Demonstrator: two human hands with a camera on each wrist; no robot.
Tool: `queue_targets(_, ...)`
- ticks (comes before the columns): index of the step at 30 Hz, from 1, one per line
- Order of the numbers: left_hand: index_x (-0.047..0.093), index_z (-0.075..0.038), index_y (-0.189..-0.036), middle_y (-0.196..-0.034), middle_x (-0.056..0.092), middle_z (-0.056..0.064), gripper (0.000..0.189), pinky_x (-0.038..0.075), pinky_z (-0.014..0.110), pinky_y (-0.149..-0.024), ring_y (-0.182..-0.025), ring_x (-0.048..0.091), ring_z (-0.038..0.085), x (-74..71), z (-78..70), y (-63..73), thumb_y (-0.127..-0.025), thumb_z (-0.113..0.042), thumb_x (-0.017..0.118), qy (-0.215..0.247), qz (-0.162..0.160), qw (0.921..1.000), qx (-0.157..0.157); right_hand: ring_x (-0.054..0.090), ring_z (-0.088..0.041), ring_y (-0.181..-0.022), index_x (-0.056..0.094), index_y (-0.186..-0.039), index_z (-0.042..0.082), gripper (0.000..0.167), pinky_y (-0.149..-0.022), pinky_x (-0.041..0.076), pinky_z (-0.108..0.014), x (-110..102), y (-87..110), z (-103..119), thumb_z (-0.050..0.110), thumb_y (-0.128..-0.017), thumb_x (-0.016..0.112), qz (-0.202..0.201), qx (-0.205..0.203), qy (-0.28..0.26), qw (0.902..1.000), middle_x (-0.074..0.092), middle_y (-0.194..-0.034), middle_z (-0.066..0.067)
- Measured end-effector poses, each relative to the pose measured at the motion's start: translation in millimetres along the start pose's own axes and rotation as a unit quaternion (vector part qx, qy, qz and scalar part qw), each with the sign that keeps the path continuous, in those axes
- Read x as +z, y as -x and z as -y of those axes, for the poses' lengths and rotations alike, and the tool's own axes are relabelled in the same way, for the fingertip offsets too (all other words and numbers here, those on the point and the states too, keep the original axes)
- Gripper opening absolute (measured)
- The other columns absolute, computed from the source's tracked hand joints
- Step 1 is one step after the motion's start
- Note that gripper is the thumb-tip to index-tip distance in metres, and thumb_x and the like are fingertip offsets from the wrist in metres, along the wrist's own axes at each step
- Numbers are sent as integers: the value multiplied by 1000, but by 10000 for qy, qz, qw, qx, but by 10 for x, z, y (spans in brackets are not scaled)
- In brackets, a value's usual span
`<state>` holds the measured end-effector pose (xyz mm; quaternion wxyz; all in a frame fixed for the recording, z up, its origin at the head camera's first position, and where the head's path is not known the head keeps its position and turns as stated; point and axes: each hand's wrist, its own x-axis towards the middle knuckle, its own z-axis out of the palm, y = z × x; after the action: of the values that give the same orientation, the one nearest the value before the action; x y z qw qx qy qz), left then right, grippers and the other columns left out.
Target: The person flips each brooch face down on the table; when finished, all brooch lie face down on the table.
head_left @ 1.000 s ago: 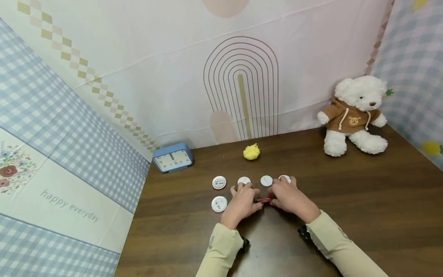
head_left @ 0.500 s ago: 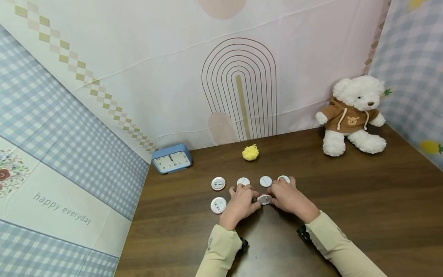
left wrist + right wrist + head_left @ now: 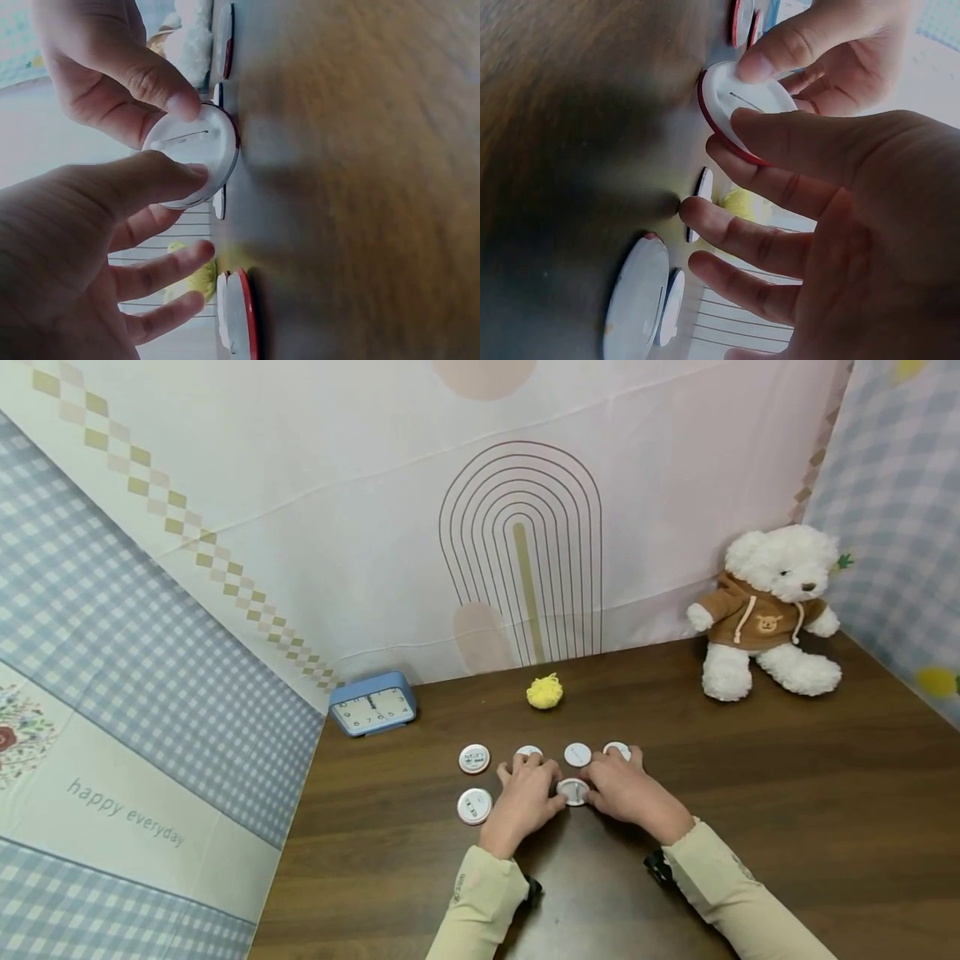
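Between my two hands is a round pin-back badge point(image 3: 573, 792), its white back with the metal pin turned up. My left hand point(image 3: 525, 802) pinches its left side, thumb point(image 3: 180, 178) over the back. Opposite, my right hand point(image 3: 628, 785) pinches the other side, its thumb point(image 3: 787, 135) also on the back. The badge's red rim shows in the right wrist view, tilted and held close over the table. Beyond the fingers lie more white-backed badges: one point(image 3: 529, 750) partly behind my left hand, one point(image 3: 577, 755) in the middle, one point(image 3: 618, 748) partly behind my right hand.
Two badges lie left of my left hand, one farther point(image 3: 474, 759) and one nearer point(image 3: 475, 807). A yellow fuzzy ball point(image 3: 544, 692) sits behind the row. At the back stand a blue clock point(image 3: 373, 702) and a white teddy bear point(image 3: 772, 610) on the brown table point(image 3: 360, 877).
The badge between my hands has turned over from edge-on, with red showing, to white back up. Both hands have stayed almost in place.
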<state>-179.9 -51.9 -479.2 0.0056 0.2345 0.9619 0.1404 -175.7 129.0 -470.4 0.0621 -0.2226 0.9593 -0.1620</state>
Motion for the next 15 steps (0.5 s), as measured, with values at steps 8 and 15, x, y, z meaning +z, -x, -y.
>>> queue_targets(8, 68, -16, -96, -109, 57, 7, 20, 31, 66, -95, -113, 46, 36, 19, -24, -23, -85, -26, 82, 187, 90, 9983, -545, 52, -35, -88, 64, -74, 15, 18, -89, 30, -74, -3, -23, 40, 14, -88, 75, -121, 431, -162, 9989, 57, -83, -5)
queue_targets(15, 70, -15, -95, -117, 54, 11, 21, 27, 72, -98, -121, 40, 39, 28, -29, 6, -84, -28, 83, 332, 105, 9963, -790, 50, -33, -85, 58, -68, 15, 24, -89, 30, -72, 45, -34, 66, 14, -83, 78, -321, 697, -181, 9969, 52, -77, -4)
